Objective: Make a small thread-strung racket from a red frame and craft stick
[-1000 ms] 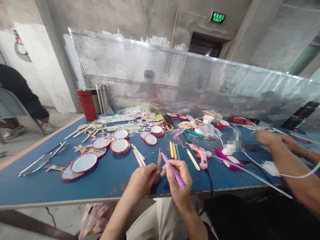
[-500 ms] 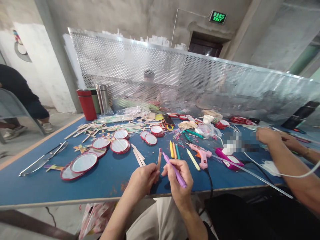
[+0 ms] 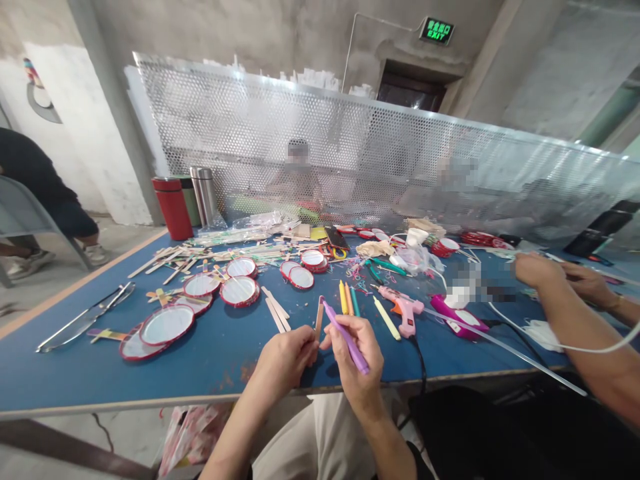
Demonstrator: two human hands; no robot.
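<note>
Between the fingers of my left hand (image 3: 289, 353) a wooden craft stick (image 3: 319, 320) stands upward, its top end coloured purple. My right hand (image 3: 357, 350) is closed around a purple marker (image 3: 350, 340), whose tip touches or nearly touches the coloured end of the stick. Two plain craft sticks (image 3: 276, 312) lie just left of the held one. Behind my right hand are a yellow marker (image 3: 343, 298), an orange one and a teal one, side by side. A pale yellow marker (image 3: 387, 319) lies further right.
Round red-rimmed discs (image 3: 167, 325) and a pile of craft sticks (image 3: 175, 260) cover the left side. A pink glue gun (image 3: 404, 310) with a cord lies at right, near a co-worker's hand (image 3: 540, 272). Bottles (image 3: 173, 210) stand before the perforated metal screen (image 3: 240, 133).
The purple marker in my right hand has moved slightly left and up, bringing its tip to the top of the stick. My left hand stays put.
</note>
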